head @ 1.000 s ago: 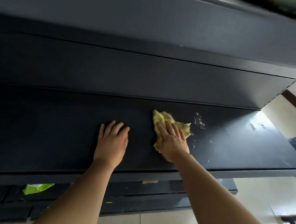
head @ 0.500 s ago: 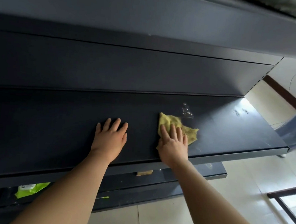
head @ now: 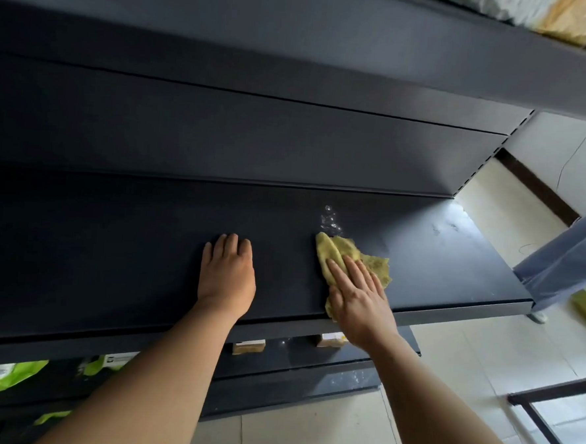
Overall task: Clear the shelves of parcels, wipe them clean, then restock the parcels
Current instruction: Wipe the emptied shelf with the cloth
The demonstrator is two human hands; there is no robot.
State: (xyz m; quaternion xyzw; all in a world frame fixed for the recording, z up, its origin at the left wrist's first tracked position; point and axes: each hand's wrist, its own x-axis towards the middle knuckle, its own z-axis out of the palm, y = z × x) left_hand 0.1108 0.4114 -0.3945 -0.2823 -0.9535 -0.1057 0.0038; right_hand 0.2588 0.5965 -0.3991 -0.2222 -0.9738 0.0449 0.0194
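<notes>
Now the right hand (head: 358,301) presses a cloth (head: 351,256) flat on the shelf (head: 111,245); the left hand (head: 227,276) rests flat just beside it, fingers straight.

The left hand (head: 227,279) is lying flat, palm down, fingers together, pointing toward twelve o'clock. At its three o'clock, the right hand (head: 358,301) is pressing down, fingers straight and slightly spread, pointing toward eleven o'clock. The left forearm (head: 158,378) is reaching in from seven o'clock, the right forearm (head: 438,402) from five o'clock.
</notes>
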